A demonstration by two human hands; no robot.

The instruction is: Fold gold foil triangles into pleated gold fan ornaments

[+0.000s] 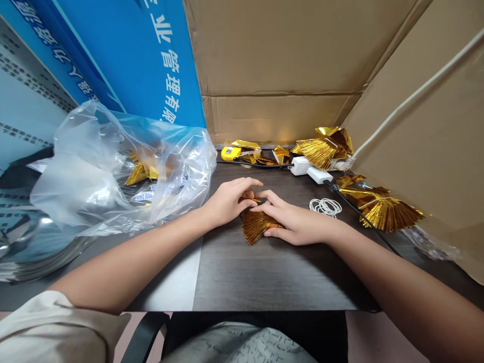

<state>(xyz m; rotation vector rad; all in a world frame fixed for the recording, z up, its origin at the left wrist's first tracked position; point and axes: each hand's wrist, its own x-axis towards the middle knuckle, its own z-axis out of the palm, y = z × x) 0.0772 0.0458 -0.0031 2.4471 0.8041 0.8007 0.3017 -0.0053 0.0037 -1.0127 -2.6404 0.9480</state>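
A gold foil paper fan [254, 228], pleated and spread toward me, lies on the dark tabletop between my hands. My left hand [231, 202] pinches its upper end, with thumb and fingers curled over a folded part. My right hand [293, 220] grips the fan from the right, thumb low along its edge and fingers over the top. The fingers cover much of the upper part, so its shape there is hidden. Just right of my right hand lies a loose coil of white elastic bands [325, 207].
A clear plastic bag [91, 176] with gold foil pieces stands at left. Along the back are a yellow tape measure [230, 153], white plugs [319, 175] with cables, and a tied gold foil fan [319, 148]. Another fan [389, 210] lies at right. Cardboard walls [280, 50] enclose the table.
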